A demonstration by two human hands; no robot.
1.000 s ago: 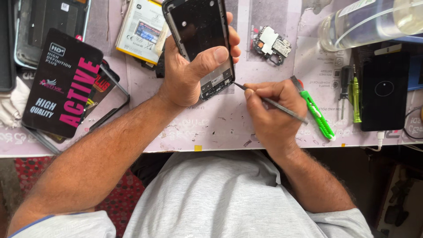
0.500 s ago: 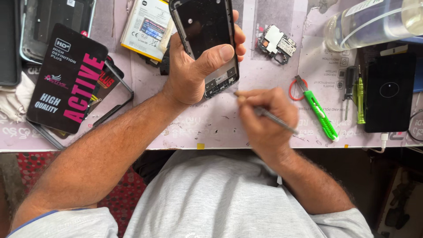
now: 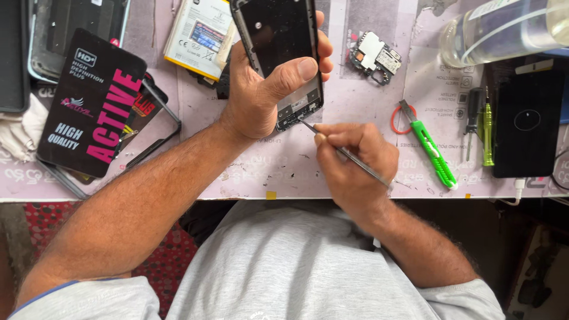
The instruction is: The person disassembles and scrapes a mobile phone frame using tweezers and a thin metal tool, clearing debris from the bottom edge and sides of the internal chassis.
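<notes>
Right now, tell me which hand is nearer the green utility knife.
Right. The right hand lies just left of the green utility knife; the left hand, holding the phone frame, is farther left.

This is a phone repair workshop. The table is covered with a pale printed sheet and crowded with phone parts: a bare circuit board, a flat battery, a loose phone frame and a black screen box. Small tools lie near them: a green cutter, small screwdrivers and a clear bottle of liquid. An opened phone is being worked on.
</notes>
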